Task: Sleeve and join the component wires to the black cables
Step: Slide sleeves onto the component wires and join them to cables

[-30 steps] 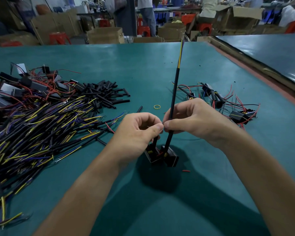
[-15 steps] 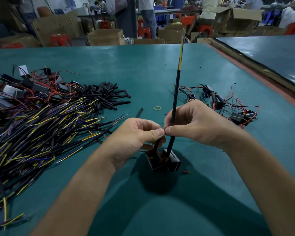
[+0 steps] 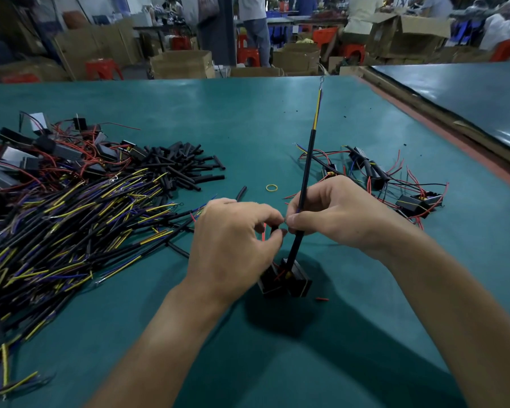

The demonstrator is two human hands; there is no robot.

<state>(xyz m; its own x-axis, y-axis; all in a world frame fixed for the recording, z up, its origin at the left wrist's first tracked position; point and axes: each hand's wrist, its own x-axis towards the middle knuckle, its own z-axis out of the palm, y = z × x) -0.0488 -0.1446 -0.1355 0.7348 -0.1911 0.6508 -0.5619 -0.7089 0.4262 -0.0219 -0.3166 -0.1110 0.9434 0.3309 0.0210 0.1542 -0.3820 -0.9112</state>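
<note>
Right hand [image 3: 336,213] curled round the black cable [image 3: 306,172], thumb and index pinching it; cable runs up past the knuckles, yellow end on top. Left hand [image 3: 236,242] pinches a short black sleeve [image 3: 274,230], tips almost touching the right thumb. Vs 0.5 s ago: left fingers looser, red wire [image 3: 264,231] now showing under them. Component block [image 3: 289,279] just below both sets of fingertips, same as before. Rubber band [image 3: 271,187] just beyond the fingers; cable pile [image 3: 71,216] left of the left hand.
</note>
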